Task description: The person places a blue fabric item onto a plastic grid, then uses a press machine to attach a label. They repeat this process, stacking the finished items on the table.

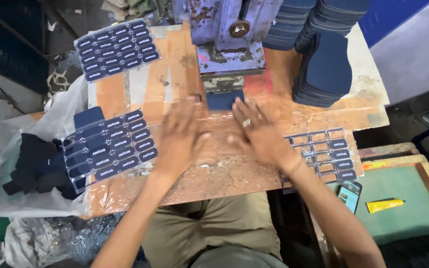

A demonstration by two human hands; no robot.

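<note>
A phone (pixel 348 194) and a yellow tube (pixel 384 204) lie on a green tray (pixel 413 218). Dark cloth (pixel 38 166) sits in a bag (pixel 6 164).

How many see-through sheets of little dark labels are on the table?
3. One sheet lies at the far left corner, one sheet sits beside the left hand, and one partly emptied sheet lies under the right hand's wrist. More may be hidden.

A workshop: a worn press machine (pixel 228 39), stacked navy fabric pieces (pixel 323 64).
</note>
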